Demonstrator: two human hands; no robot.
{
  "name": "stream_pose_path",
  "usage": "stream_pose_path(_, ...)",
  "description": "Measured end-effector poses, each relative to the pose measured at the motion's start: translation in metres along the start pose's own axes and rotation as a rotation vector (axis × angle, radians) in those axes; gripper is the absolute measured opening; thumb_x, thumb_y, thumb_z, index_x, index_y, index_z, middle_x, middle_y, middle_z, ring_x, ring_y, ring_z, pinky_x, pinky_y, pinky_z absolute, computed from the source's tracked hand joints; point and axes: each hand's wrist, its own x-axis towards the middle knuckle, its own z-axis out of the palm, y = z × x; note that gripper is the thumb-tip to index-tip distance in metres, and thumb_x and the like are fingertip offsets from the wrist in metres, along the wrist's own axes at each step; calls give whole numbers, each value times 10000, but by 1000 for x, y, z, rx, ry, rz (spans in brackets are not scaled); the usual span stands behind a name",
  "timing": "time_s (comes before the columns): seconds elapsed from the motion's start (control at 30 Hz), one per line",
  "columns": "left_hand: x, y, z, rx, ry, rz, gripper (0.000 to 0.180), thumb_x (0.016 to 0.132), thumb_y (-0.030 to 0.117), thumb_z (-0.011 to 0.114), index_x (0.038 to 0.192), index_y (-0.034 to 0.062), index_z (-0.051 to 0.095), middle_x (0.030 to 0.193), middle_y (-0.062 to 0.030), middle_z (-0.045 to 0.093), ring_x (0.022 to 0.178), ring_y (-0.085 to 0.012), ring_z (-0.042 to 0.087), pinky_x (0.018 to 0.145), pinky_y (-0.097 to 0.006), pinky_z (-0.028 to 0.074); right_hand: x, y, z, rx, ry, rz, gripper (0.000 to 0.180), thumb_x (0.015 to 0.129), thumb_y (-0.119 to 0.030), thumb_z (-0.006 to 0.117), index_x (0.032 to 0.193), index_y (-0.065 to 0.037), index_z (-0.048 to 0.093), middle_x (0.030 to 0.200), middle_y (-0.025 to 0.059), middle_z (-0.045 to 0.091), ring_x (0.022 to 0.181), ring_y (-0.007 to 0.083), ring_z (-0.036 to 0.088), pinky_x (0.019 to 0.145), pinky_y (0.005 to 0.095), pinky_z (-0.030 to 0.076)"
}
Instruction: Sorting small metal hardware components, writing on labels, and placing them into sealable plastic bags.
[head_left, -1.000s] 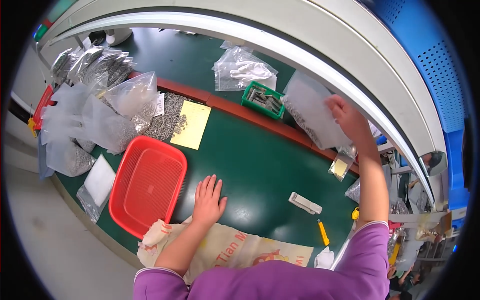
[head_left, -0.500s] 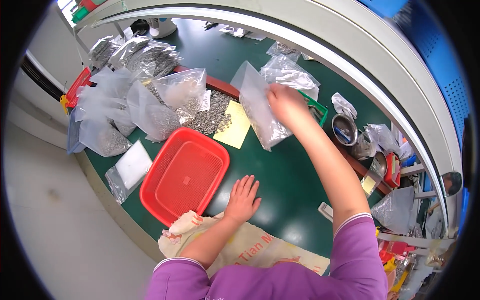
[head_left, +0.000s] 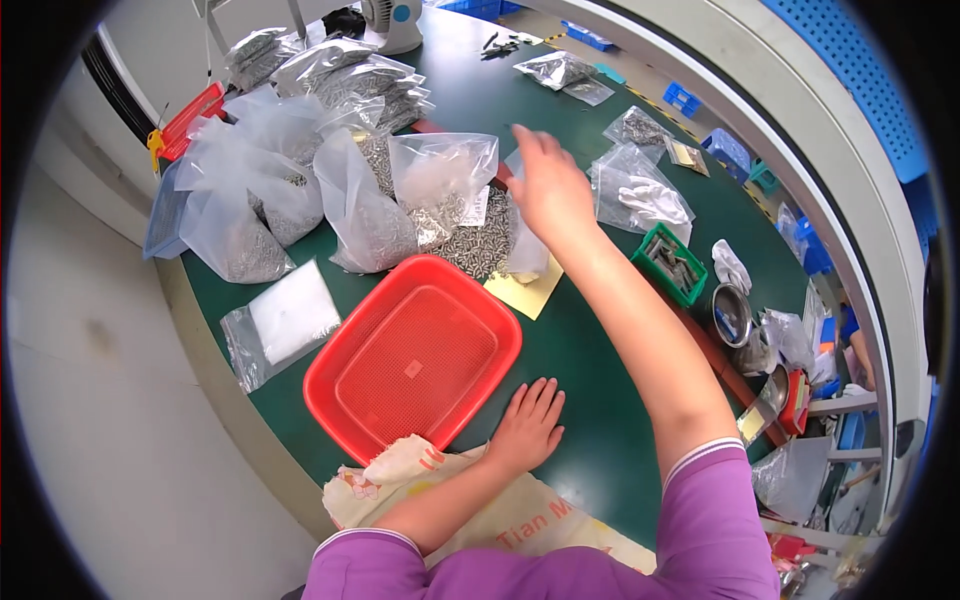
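My left hand (head_left: 527, 425) lies flat on the green table, fingers stretched out, just right of a red plastic basket (head_left: 412, 370). It holds nothing. My right hand (head_left: 550, 190) reaches across to the far middle, with its index finger stretched out and its thumb apart. A translucent plastic bag (head_left: 527, 245) stands beside and partly behind this hand and forearm, so its contents are mostly hidden. Left of that bag is a heap of small metal parts (head_left: 470, 245), with a yellow paper sheet (head_left: 530, 292) at its near side. The basket looks empty.
Open bags of metal parts (head_left: 370, 225) stand left of the heap, with filled flat bags (head_left: 365, 85) stacked behind. A white packet (head_left: 292, 312) lies left of the basket. On the right are a green tray (head_left: 670, 265) and a metal bowl (head_left: 731, 313). A printed cloth (head_left: 520, 510) covers the near edge.
The plastic bag my right hand gripped has moved left, against the heap of metal parts, and the fingers have loosened from it. My left hand stays flat. The whole view has shifted.
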Motion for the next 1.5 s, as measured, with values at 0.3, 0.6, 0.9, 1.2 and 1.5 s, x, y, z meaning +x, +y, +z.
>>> stream_pose_path(0.3, -1, -3, 9, 26, -8, 19, 536, 870, 312, 495, 1303, 1, 434, 1392, -167, 378, 1315, -294, 322, 1104, -444, 218, 48, -23, 89, 187, -380, 164, 365, 710, -304, 701, 997, -93, 619, 1107, 197, 571, 906, 361, 608, 797, 434, 495)
stream_pose_path(0.6, -2, -2, 4, -3, -17, -8, 538, 871, 319, 492, 1305, 5, 439, 1394, -157, 384, 1318, -283, 318, 1112, -431, 199, 60, -38, 49, 557, 172, 28, 165, 825, -121, 639, 781, -9, 526, 729, 100, 573, 612, 188, 610, 563, 330, 480)
stream_pose_path(0.9, -4, -1, 5, -11, 41, 8, 522, 854, 302, 517, 1282, 7, 464, 1383, -154, 397, 1312, -280, 321, 1114, -436, 200, -52, -48, -140, 865, 196, 130, 174, 877, -120, 617, 810, 1, 511, 774, 18, 533, 691, 80, 522, 589, 272, 477)
stream_pose_path(1.2, -1, -1, 17, -47, 126, 32, 470, 827, 242, 547, 1243, 29, 495, 1353, -137, 427, 1295, -281, 341, 1107, -442, 221, -211, -44, -263, 797, -111, 585, 103, 875, -54, 579, 815, 2, 517, 751, 18, 548, 708, 85, 556, 644, 239, 463)
stream_pose_path(1.5, -25, 58, -48, -794, 77, -260, 290, 905, 232, 518, 1044, -8, 603, 1187, -179, 546, 1089, -308, 530, 919, -367, 433, -307, -75, -314, 307, 130, 679, 166, 811, -94, 639, 763, -7, 507, 720, 92, 540, 676, 193, 557, 609, 309, 453)
